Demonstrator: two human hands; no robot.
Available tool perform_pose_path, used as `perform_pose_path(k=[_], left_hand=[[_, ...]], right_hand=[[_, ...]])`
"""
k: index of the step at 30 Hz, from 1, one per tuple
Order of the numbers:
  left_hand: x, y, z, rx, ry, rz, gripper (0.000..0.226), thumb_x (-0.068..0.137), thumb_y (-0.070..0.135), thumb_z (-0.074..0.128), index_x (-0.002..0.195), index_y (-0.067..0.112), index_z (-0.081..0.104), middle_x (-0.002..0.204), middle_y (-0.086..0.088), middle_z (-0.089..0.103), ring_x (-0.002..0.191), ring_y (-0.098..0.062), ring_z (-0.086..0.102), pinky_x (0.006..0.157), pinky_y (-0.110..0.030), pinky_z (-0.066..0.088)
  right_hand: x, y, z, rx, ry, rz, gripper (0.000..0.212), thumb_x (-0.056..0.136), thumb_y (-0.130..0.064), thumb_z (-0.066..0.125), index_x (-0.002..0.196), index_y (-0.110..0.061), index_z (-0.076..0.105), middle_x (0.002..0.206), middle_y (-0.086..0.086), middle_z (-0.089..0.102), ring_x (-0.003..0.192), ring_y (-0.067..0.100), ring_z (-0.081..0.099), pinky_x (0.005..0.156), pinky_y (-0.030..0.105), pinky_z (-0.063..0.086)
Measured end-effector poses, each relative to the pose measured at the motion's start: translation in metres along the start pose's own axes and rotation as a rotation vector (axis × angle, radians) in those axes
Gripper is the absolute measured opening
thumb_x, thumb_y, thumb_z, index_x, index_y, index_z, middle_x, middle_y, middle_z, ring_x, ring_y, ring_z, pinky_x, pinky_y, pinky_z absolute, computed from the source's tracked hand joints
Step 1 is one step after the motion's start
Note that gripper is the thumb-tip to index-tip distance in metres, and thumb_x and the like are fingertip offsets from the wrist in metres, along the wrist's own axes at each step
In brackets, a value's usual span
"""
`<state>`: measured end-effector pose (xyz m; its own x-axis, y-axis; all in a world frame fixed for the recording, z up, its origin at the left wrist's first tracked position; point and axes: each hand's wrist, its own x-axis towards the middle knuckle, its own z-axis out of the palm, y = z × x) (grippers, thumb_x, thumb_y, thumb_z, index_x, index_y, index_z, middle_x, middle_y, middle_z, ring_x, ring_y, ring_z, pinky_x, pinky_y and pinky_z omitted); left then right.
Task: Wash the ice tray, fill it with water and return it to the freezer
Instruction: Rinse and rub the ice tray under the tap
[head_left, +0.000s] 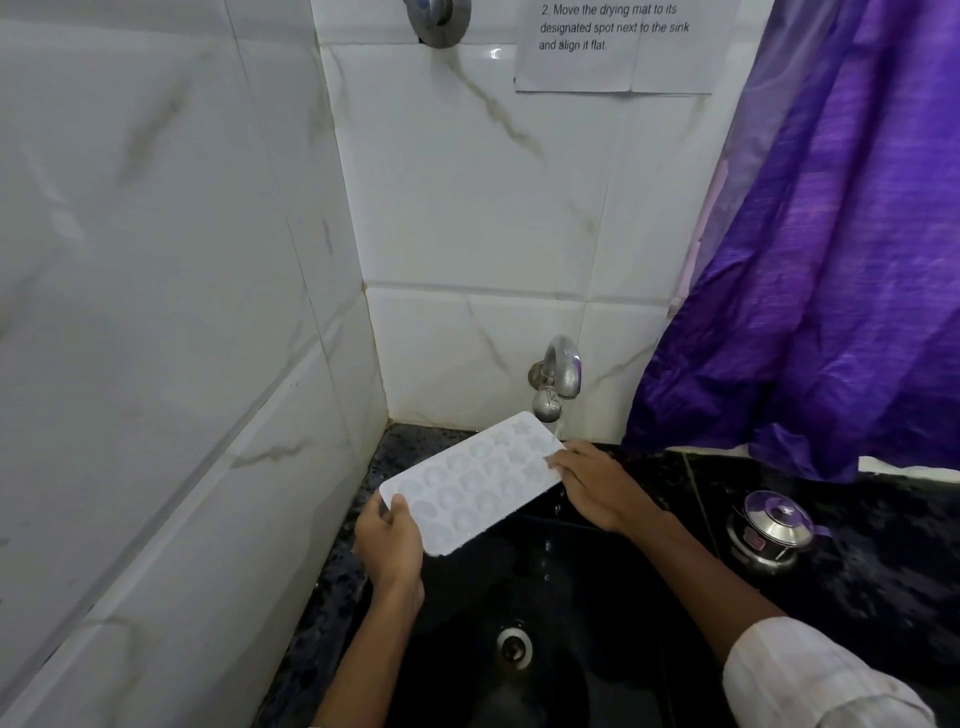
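Closest in, a white sleeve (821, 680) at the bottom right, and up from it the forearm runs to the right hand (592, 483), which has the far right end of the ice tray (467, 483): its fingers (558, 460) are bent over the top face there, the thumb out of sight. The left hand (389, 540) grips the near left corner, thumb on top, fingers wrapped underneath. So the white tray, moulded with round and star-shaped cups, is up in both hands, tilted, above the black sink (597, 649) with its metal drain (514, 647) below. The tap (558, 374) on the back wall is running, water landing at the tray's far corner just by the right hand, and drops (548, 545) are falling off the tray's edge into the basin. Over on the right, a small steel pot (774, 530) with its lid on sits on the dark desk (893, 551), well apart from the tray. A purple curtain (831, 260) hangs down behind it. Up on the white marbled tiles, a paper note (618, 47) reads "2. Move the drying mat to its designated spot next to the sink and align it flat." Beside it, a second metal fitting (439, 21) is cut off by the top edge.
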<state>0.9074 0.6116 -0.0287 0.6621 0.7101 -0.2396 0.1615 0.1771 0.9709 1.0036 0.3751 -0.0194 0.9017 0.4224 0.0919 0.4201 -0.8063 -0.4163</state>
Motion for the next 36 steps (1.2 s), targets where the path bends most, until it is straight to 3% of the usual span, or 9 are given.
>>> perform_pose_path(k=[5, 9, 14, 18, 23, 25, 28, 32, 36], left_hand=[[0.002, -0.003, -0.002, 0.004, 0.000, -0.003, 0.027, 0.101, 0.012, 0.048, 0.121, 0.008, 0.066, 0.112, -0.009, 0.071, 0.100, -0.027, 0.070, 0.090, -0.047, 0.058], [0.003, -0.004, 0.000, 0.000, 0.004, -0.017, 0.028, 0.101, 0.013, 0.049, 0.122, 0.008, 0.065, 0.115, -0.010, 0.071, 0.101, -0.027, 0.069, 0.091, -0.049, 0.057], [0.006, -0.005, -0.003, -0.003, 0.000, 0.007, 0.023, 0.101, 0.011, 0.048, 0.110, 0.011, 0.069, 0.105, -0.008, 0.072, 0.094, -0.026, 0.070, 0.087, -0.045, 0.058], [0.006, -0.009, -0.003, 0.016, -0.014, 0.017, 0.024, 0.101, 0.011, 0.048, 0.113, 0.009, 0.069, 0.105, -0.008, 0.072, 0.094, -0.026, 0.070, 0.087, -0.046, 0.059], [0.007, -0.019, -0.007, 0.071, -0.075, 0.047, 0.022, 0.101, 0.012, 0.049, 0.107, 0.012, 0.070, 0.103, -0.007, 0.073, 0.093, -0.023, 0.070, 0.083, -0.040, 0.058], [0.006, -0.026, -0.010, 0.097, -0.102, 0.054, 0.021, 0.102, 0.013, 0.049, 0.109, 0.013, 0.069, 0.103, -0.005, 0.072, 0.093, -0.021, 0.069, 0.079, -0.036, 0.056], [0.006, -0.034, -0.011, 0.114, -0.144, 0.058, 0.022, 0.101, 0.014, 0.050, 0.115, 0.018, 0.067, 0.106, -0.004, 0.073, 0.095, -0.022, 0.070, 0.084, -0.044, 0.058], [0.002, -0.039, -0.012, 0.143, -0.209, 0.066, 0.029, 0.101, 0.017, 0.051, 0.129, 0.019, 0.058, 0.114, -0.004, 0.070, 0.103, -0.023, 0.068, 0.090, -0.051, 0.057], [0.002, -0.047, -0.014, 0.165, -0.271, 0.097, 0.029, 0.102, 0.019, 0.049, 0.131, 0.022, 0.054, 0.122, -0.005, 0.067, 0.110, -0.024, 0.066, 0.093, -0.053, 0.055]], right_hand=[[0.000, 0.001, -0.007, -0.001, -0.018, -0.018, 0.031, 0.100, -0.016, 0.037, 0.114, -0.018, 0.065, 0.127, 0.001, 0.057, 0.114, 0.014, 0.053, 0.100, 0.026, 0.041], [0.000, -0.002, -0.003, -0.010, 0.029, 0.001, 0.029, 0.100, -0.018, 0.037, 0.113, -0.020, 0.064, 0.127, 0.000, 0.057, 0.112, 0.017, 0.055, 0.097, 0.030, 0.045], [-0.002, 0.001, -0.001, 0.025, -0.010, 0.001, 0.030, 0.101, -0.018, 0.037, 0.113, -0.019, 0.065, 0.125, -0.002, 0.055, 0.114, 0.013, 0.052, 0.094, 0.022, 0.039], [-0.004, 0.001, 0.001, 0.080, 0.021, 0.009, 0.028, 0.100, -0.014, 0.039, 0.107, -0.019, 0.065, 0.120, -0.002, 0.060, 0.109, 0.009, 0.054, 0.096, 0.022, 0.042], [-0.017, 0.005, 0.013, 0.457, 0.107, 0.266, 0.021, 0.098, -0.018, 0.047, 0.117, -0.028, 0.050, 0.111, 0.000, 0.061, 0.091, 0.010, 0.064, 0.080, 0.035, 0.059], [-0.023, 0.006, 0.020, 0.591, 0.135, 0.397, 0.035, 0.097, -0.021, 0.053, 0.132, -0.024, 0.047, 0.109, -0.001, 0.062, 0.090, 0.011, 0.064, 0.077, 0.032, 0.060], [-0.033, 0.010, 0.032, 0.605, 0.144, 0.452, 0.043, 0.096, -0.021, 0.056, 0.138, -0.019, 0.048, 0.101, -0.008, 0.061, 0.086, 0.011, 0.065, 0.070, 0.026, 0.058], [-0.049, 0.018, 0.047, 0.590, 0.173, 0.429, 0.036, 0.095, -0.018, 0.056, 0.131, -0.020, 0.057, 0.113, -0.002, 0.067, 0.095, 0.011, 0.066, 0.084, 0.038, 0.059], [-0.059, 0.018, 0.054, 0.595, 0.221, 0.440, 0.030, 0.094, -0.013, 0.057, 0.123, -0.019, 0.062, 0.105, -0.006, 0.068, 0.093, 0.006, 0.065, 0.086, 0.033, 0.057]])
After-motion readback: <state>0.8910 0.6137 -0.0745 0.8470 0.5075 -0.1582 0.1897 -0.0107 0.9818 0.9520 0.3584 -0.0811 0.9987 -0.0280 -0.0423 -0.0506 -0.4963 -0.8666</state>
